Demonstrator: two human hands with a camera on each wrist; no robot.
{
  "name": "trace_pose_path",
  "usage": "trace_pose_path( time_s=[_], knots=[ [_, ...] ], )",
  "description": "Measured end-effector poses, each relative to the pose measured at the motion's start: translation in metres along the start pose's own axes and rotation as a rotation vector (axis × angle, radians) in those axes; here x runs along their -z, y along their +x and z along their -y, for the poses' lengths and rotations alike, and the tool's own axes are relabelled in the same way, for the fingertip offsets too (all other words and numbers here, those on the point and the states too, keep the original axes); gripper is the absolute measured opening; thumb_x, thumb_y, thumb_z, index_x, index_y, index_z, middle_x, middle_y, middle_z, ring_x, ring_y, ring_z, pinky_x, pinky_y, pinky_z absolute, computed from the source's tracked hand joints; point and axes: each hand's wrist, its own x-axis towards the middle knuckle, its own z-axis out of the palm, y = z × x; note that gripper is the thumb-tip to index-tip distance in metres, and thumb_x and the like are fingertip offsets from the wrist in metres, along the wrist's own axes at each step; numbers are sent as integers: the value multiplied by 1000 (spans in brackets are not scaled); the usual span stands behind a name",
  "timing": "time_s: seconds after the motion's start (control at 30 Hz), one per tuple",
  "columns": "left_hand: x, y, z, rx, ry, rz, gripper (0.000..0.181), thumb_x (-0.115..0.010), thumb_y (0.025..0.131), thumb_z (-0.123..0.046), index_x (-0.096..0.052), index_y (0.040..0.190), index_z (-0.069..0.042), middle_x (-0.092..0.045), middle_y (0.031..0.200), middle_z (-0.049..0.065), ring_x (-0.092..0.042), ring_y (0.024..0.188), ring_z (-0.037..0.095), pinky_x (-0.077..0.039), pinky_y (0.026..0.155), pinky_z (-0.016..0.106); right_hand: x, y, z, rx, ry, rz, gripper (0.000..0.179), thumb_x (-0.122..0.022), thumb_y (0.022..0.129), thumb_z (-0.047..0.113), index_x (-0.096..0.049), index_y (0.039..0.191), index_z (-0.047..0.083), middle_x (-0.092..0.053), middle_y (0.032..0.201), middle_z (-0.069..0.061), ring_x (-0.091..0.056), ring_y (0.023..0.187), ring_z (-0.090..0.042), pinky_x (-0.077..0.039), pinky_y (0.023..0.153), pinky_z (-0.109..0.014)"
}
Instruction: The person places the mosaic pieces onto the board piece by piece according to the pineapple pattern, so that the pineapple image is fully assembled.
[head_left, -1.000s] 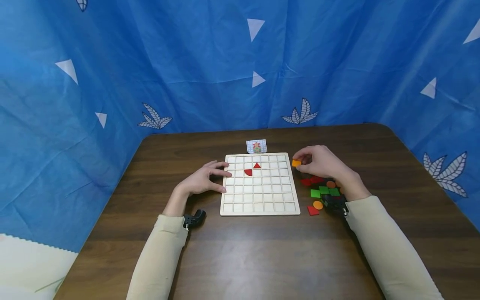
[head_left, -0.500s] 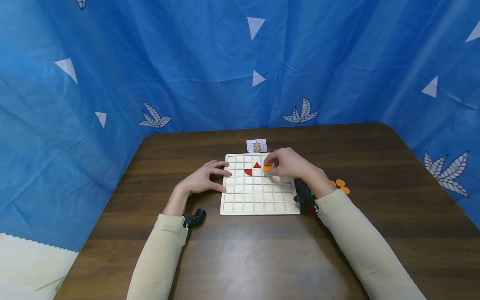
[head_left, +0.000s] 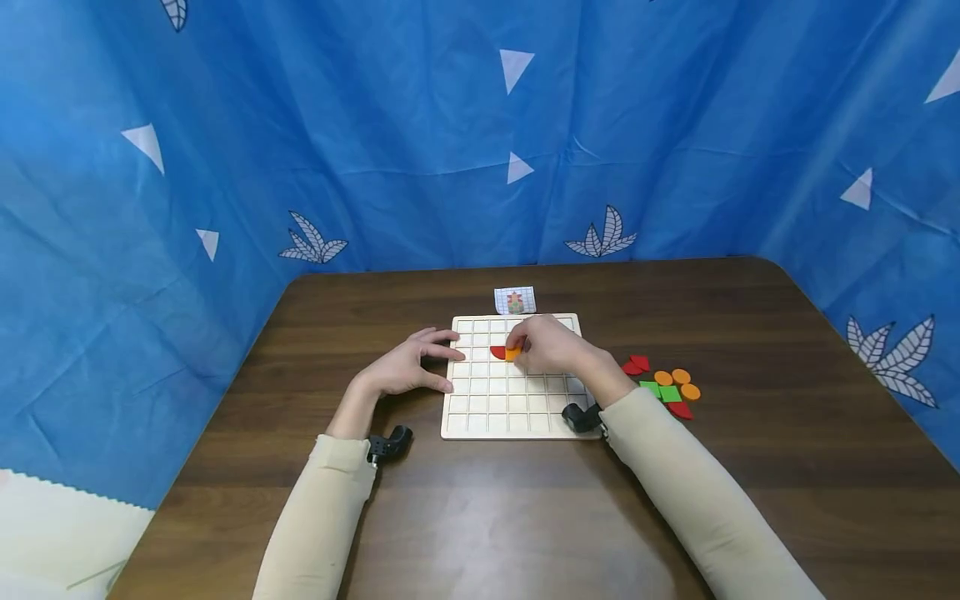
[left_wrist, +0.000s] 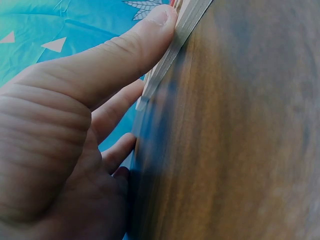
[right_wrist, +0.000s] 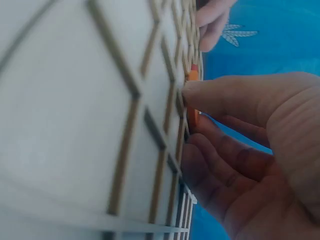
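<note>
A pale wooden grid board (head_left: 487, 408) lies on the table. My left hand (head_left: 408, 364) rests at its left edge with fingers spread; in the left wrist view the thumb (left_wrist: 150, 35) touches the board's side. Over the upper middle of the board, my right hand (head_left: 551, 346) pinches an orange square tile (head_left: 512, 354) between thumb and fingers. That tile is down at a cell directly right of a red quarter-round tile (head_left: 497, 352). The right hand hides the red triangle tile. From the right wrist, the orange tile (right_wrist: 193, 75) shows beside the thumb at board level.
Right of the board lie loose tiles: red ones (head_left: 636, 365), orange discs (head_left: 681, 377) and green squares (head_left: 669, 394). A small printed picture card (head_left: 515, 300) lies behind the board. Blue patterned cloth (head_left: 420, 125) hangs beyond the dark wooden table (head_left: 480, 533).
My right hand has carried the orange square tile leftward from beside the board to the cell next to the red quarter-round tile. The left hand has stayed at the board's edge.
</note>
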Motion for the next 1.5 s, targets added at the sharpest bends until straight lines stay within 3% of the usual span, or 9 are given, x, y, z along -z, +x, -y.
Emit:
trace_pose_path(
  time_s=[0.37,0.7,1.13,1.5],
  knots=[
    [0,-3,1,17,-20,5,51,-90,80,-28,-75,128,-21,-42,163,2,-10,160,35,-16,126,63,-7,0,-2,12,-33,-50,20,-72,85,3,-79,104,7,-73,104,-6,-61,91,-21,-54,85,-36],
    [0,0,-2,15,-10,3,51,-90,80,-28,-75,128,-22,-42,163,1,-10,160,34,-15,126,63,-1,-8,-4,38,-46,-54,21,-68,92,3,-81,108,8,-73,112,-7,-64,109,-24,-53,98,-42],
    [-1,1,-4,32,-31,0,51,-90,79,-28,-75,128,-22,-41,163,1,-9,160,34,-16,126,64,32,-63,-38,-42,-45,-96,20,-71,95,8,-79,113,8,-71,107,-7,-59,85,-21,-54,72,-33],
    [-2,0,-2,40,-26,-2,50,-89,81,-29,-74,128,-22,-41,164,1,-6,160,36,-14,125,66,51,-97,-78,-153,-52,-122,24,-73,95,9,-76,119,7,-70,112,-11,-63,97,-26,-59,86,-45]
  ],
)
